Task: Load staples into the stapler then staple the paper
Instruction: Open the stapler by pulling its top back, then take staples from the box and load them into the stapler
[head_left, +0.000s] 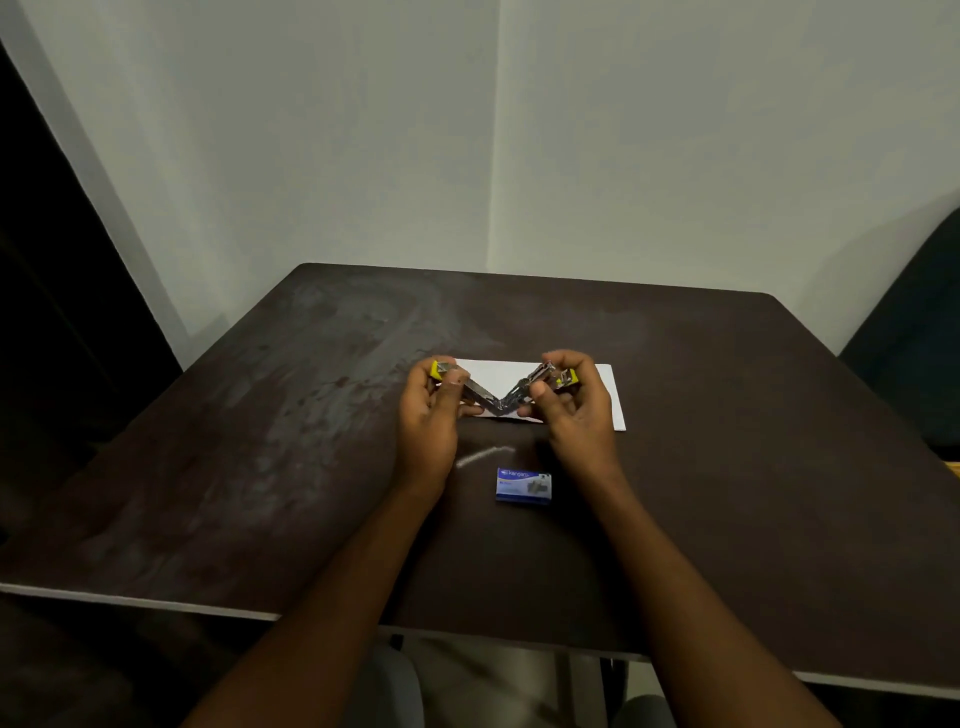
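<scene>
A small metal stapler (500, 401) with yellow ends is swung wide into a V shape, held just above the white paper (608, 395). My left hand (431, 415) grips its left arm near the yellow tip. My right hand (574, 410) grips its right arm. A strip of staples (485, 454) lies loose on the table between my wrists. The blue staple box (523, 485) sits just nearer to me than the strip. My hands hide much of the paper.
The dark brown table (260, 441) fills the view, its near edge pale. A grey wall corner stands behind it. A dark chair back (914, 332) is at the far right.
</scene>
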